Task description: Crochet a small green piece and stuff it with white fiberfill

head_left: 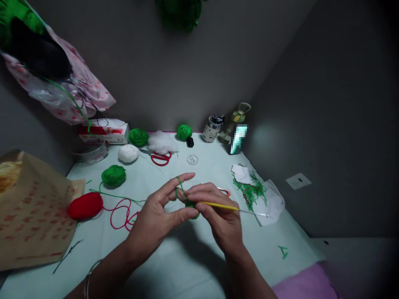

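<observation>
Head view: a patterned tin [210, 131] is holding pens [218, 119]; a paper bag [34, 211] is standing at left, its contents unclear. Between them, the left hand [160, 214] is pinching green crochet work [191, 204], the right hand [220, 211] gripping a yellow-handled hook [220, 205]. Scissors [161, 158] are lying beyond.

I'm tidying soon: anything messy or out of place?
Green snippets lie in a tangled heap at right, a green scrap sits apart near the purple cloth, and the red yarn ball trails loose loops.
</observation>
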The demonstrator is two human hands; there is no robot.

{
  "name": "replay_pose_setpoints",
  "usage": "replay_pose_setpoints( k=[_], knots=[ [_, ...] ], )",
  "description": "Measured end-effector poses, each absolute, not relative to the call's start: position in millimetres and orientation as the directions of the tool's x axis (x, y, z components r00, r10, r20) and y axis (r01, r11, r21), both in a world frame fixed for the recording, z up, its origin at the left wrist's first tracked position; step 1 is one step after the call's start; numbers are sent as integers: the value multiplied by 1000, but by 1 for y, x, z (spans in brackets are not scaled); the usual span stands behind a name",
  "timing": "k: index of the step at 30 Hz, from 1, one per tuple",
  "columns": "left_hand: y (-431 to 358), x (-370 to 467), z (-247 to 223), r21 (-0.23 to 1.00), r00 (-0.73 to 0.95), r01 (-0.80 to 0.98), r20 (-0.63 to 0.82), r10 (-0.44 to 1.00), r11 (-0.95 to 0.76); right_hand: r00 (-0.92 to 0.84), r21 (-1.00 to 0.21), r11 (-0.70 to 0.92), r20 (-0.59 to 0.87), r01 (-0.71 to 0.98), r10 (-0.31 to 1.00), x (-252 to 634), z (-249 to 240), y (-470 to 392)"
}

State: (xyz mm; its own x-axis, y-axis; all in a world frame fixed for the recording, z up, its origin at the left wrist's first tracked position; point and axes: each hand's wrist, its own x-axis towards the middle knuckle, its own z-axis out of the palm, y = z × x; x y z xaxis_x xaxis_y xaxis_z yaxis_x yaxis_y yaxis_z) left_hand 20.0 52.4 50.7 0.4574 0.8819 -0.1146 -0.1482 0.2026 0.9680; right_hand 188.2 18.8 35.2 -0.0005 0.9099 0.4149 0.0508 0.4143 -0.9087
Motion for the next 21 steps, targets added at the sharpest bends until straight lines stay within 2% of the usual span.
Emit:
replay_pose_setpoints(
  k=[3, 6, 10, 17, 21],
  knots=[
    [51, 20, 51, 965, 476, -136, -134, 869, 223, 76, -901, 433, 431, -11, 899, 185, 30, 20],
    [51, 21, 49, 950, 496, -195, -118, 860, 243, 179, -917, 365, 337, -159, 924, 187, 21, 22],
    [53, 24, 44, 924, 485, -272, -110, 868, 269, 160, -922, 295, 261, -253, 952, 189, 18, 24],
    [57, 26, 38, 891, 488, -335, -115, 865, 307, 116, -904, 357, 339, -234, 934, 189, 18, 27],
    [56, 25, 37, 898, 521, -321, -97, 848, 300, 169, -901, 340, 304, -269, 938, 190, 19, 26]
  ],
)
